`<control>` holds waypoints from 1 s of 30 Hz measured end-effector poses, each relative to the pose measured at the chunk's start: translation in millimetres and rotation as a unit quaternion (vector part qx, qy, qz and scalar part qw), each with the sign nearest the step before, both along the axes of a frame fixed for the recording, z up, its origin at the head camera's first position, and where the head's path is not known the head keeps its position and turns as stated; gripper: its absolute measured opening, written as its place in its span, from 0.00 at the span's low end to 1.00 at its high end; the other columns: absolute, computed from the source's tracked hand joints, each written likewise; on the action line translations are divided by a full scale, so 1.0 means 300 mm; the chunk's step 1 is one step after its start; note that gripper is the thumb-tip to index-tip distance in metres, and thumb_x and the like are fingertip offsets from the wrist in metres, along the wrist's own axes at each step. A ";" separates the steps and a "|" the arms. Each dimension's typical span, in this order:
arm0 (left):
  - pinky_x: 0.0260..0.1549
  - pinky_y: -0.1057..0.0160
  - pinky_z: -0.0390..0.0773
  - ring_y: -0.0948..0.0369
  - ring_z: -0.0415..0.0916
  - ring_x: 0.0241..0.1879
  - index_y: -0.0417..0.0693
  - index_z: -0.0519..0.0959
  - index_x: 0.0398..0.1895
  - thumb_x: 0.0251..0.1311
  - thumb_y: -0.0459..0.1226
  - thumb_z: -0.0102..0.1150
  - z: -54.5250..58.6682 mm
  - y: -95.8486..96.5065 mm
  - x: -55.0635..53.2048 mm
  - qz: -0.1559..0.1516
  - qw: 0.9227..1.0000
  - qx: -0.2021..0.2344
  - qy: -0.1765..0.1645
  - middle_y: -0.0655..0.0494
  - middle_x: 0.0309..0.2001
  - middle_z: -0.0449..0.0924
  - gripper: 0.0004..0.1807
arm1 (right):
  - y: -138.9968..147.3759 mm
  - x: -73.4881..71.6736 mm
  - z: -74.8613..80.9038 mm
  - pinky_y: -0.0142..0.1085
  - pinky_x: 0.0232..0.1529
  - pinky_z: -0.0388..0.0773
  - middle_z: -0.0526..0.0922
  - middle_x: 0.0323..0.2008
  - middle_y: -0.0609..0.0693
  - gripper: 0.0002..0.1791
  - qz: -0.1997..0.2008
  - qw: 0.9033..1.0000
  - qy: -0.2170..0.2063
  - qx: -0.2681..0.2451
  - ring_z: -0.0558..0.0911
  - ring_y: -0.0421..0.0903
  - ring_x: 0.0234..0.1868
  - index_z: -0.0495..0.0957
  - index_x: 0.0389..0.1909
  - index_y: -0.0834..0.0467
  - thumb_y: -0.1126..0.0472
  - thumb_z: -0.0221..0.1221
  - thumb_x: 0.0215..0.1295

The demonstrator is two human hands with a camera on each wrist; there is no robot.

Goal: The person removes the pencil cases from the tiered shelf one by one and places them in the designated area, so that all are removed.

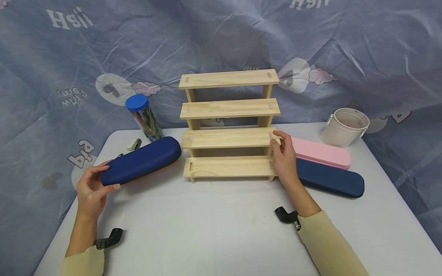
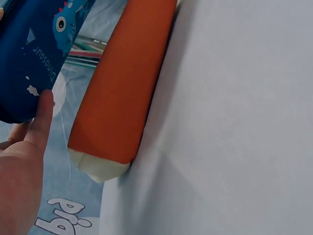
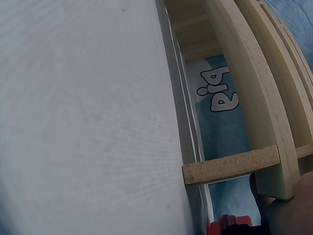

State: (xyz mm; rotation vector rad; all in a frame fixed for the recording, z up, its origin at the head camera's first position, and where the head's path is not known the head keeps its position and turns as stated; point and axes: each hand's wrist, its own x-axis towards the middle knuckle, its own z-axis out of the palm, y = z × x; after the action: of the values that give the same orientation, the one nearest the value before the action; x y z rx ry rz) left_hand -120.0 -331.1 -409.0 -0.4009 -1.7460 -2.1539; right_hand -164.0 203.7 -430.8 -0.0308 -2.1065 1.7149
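Observation:
My left hand (image 1: 91, 191) grips the near end of a dark blue pencil case (image 1: 141, 159), fingers at its top and thumb at its lower side. In the left wrist view the case (image 2: 36, 58) shows a dinosaur print. Close by it is an orange pencil case (image 2: 117, 88) with a pale end, mostly hidden in the head view. My right hand (image 1: 284, 159) holds the right end of a four-step wooden shelf (image 1: 228, 138), thumb and fingers around a lower board. The shelf's boards (image 3: 259, 83) fill the right side of the right wrist view.
Right of the shelf lie a pink case (image 1: 321, 152) and a navy case (image 1: 329, 178), with a cream bucket (image 1: 345, 126) behind. A blue-lidded jar (image 1: 146, 119) of thin sticks and a small pale green item (image 1: 134, 144) stand left. A printed cloth (image 1: 228, 38) hangs behind the table.

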 end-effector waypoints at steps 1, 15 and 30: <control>0.54 0.60 0.72 0.41 0.58 0.63 0.12 0.61 0.51 0.27 0.02 0.50 -0.001 -0.002 0.004 0.001 1.000 -0.002 -0.002 0.22 0.63 0.54 0.37 | 0.000 0.000 -0.001 0.37 0.24 0.61 0.69 0.31 0.61 0.20 0.000 1.000 0.002 -0.003 0.63 0.46 0.24 0.69 0.62 0.45 0.45 0.50 0.73; 0.50 0.62 0.75 0.43 0.63 0.62 0.11 0.61 0.50 0.21 -0.01 0.50 -0.024 -0.021 0.053 0.003 0.999 -0.020 -0.031 0.22 0.63 0.54 0.39 | 0.001 -0.002 -0.002 0.37 0.25 0.63 0.70 0.32 0.55 0.21 0.001 1.000 0.000 -0.003 0.64 0.46 0.25 0.68 0.63 0.46 0.46 0.49 0.73; 0.46 0.67 0.77 0.52 0.69 0.59 0.15 0.65 0.49 0.25 0.03 0.60 -0.052 -0.039 0.062 0.004 0.993 -0.117 -0.029 0.26 0.61 0.61 0.37 | -0.037 0.060 0.106 0.35 0.27 0.63 0.71 0.36 0.65 0.21 0.006 1.000 -0.010 0.006 0.66 0.43 0.27 0.66 0.64 0.60 0.57 0.47 0.75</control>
State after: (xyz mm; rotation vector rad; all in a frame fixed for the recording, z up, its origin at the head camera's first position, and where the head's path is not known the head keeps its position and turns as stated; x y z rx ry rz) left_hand -101.4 -342.8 -424.6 -0.3914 -2.0372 -1.9802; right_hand -146.0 192.7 -399.1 -0.0318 -2.1361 1.7155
